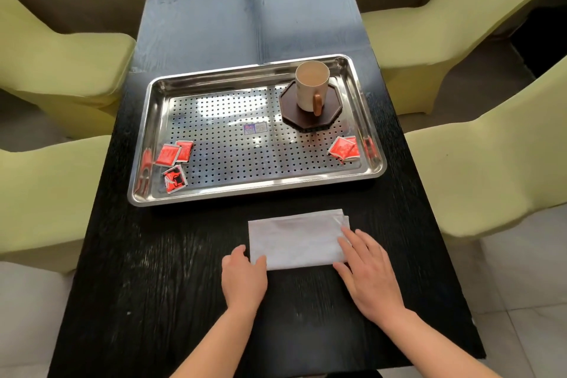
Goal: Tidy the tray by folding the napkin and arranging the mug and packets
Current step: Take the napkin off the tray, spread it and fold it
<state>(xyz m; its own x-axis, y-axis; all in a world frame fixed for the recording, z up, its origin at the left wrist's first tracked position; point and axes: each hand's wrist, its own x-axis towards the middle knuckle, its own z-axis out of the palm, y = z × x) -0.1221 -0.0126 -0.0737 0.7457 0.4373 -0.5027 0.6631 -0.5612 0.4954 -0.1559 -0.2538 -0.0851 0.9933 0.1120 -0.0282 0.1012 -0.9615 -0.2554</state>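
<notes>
Napkin (296,239): white, folded, on the black worktop (153,285) just before the tray (214,190).
Left hand (244,278): pinches the napkin's near-left corner, thumb on top.
Right hand (366,273): flat, fingers straight, on the napkin's right edge.
Mug (310,86): upright on a coaster (291,113), tray's far-right corner.
Packets (167,154): 3 near-left in the tray, 2 near-right.

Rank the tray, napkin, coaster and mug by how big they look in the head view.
1. tray
2. napkin, though it lies nearest the camera
3. coaster
4. mug, close to the coaster in size, so that pair is unsure
</notes>
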